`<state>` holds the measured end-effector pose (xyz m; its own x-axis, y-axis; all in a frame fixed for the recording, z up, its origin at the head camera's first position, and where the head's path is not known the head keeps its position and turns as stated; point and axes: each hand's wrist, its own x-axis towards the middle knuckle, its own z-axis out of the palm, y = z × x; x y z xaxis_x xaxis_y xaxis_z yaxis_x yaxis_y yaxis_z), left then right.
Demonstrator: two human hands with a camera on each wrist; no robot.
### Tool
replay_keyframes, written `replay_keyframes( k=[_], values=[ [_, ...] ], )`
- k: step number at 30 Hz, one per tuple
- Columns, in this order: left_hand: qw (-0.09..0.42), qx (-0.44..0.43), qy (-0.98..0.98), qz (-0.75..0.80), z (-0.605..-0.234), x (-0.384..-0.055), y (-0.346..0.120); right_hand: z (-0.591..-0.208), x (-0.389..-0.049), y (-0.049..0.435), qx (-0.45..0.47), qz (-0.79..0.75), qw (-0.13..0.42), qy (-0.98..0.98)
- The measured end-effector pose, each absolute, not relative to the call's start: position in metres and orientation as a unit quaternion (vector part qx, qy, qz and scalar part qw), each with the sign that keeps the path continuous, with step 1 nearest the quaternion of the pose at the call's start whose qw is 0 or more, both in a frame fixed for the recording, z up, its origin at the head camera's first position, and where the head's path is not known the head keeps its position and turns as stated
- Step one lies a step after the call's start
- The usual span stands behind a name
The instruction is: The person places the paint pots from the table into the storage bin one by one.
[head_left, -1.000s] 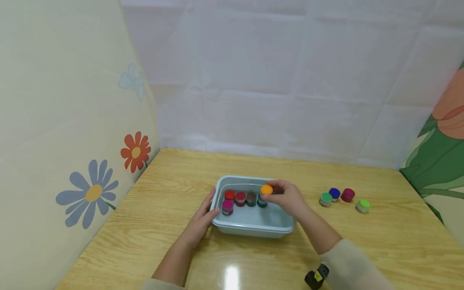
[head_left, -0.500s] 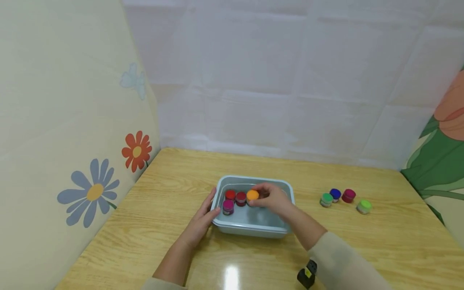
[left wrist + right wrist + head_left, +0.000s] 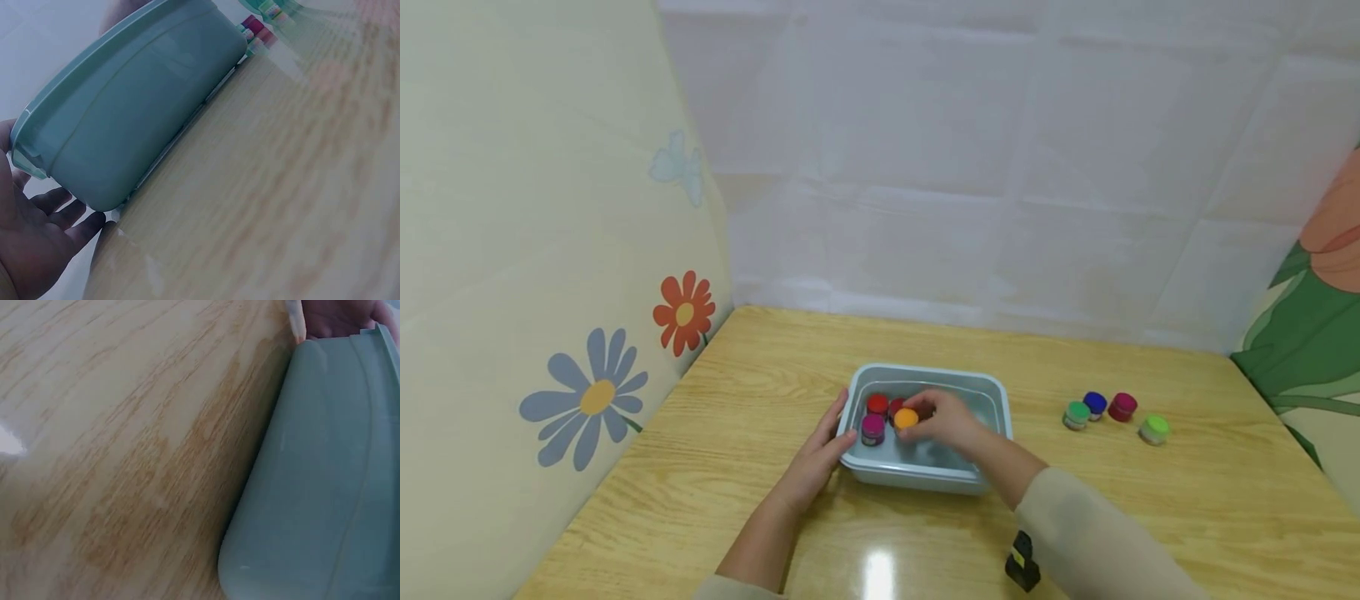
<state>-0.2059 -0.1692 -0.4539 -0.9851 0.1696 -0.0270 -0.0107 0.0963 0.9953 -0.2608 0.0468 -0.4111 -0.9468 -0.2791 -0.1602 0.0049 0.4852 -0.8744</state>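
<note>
A pale blue plastic bin (image 3: pixel 917 471) stands on the wooden table. My left hand (image 3: pixel 815 457) grips its left end, thumb over the rim; in the left wrist view the fingers (image 3: pixel 69 215) lie along the outer wall. Inside the bin, my right hand (image 3: pixel 953 423) pinches a small jar with an orange lid (image 3: pixel 906 418). Close by in the bin are a red-lidded jar (image 3: pixel 877 403), a magenta jar (image 3: pixel 872 427) and a dark red jar (image 3: pixel 896 407), partly covered. The right hand hides other contents. In the right wrist view, the bin wall (image 3: pixel 312 469) hides the right hand.
Right of the bin, on the table (image 3: pixel 1150 508), stand a green-lidded jar (image 3: pixel 1077 414), a blue one (image 3: pixel 1095 404), a dark pink one (image 3: pixel 1123 407) and a lime one (image 3: pixel 1154 428). A white sheet (image 3: pixel 925 167) hangs behind. A black device (image 3: pixel 1022 563) shows beside the right sleeve.
My right hand has carried the orange-lidded jar leftward and toward me within the bin, from the right of the row to beside the magenta jar. The left hand stays on the bin.
</note>
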Motion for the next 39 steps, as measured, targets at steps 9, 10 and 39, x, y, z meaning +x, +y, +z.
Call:
replay_keyframes(
  k=[9, 10, 39],
  values=[
    [0.060, 0.060, 0.735, 0.673, -0.456, -0.207, -0.168, -0.414, -0.264, 0.037, -0.086, -0.460, 0.142, 0.872],
    [0.059, 0.060, 0.735, 0.673, -0.456, -0.207, -0.168, -0.415, -0.264, 0.036, -0.088, -0.454, 0.140, 0.876],
    [0.062, 0.065, 0.735, 0.672, -0.456, -0.206, -0.170, -0.407, -0.255, 0.024, -0.106, -0.362, 0.129, 0.917]
  ],
)
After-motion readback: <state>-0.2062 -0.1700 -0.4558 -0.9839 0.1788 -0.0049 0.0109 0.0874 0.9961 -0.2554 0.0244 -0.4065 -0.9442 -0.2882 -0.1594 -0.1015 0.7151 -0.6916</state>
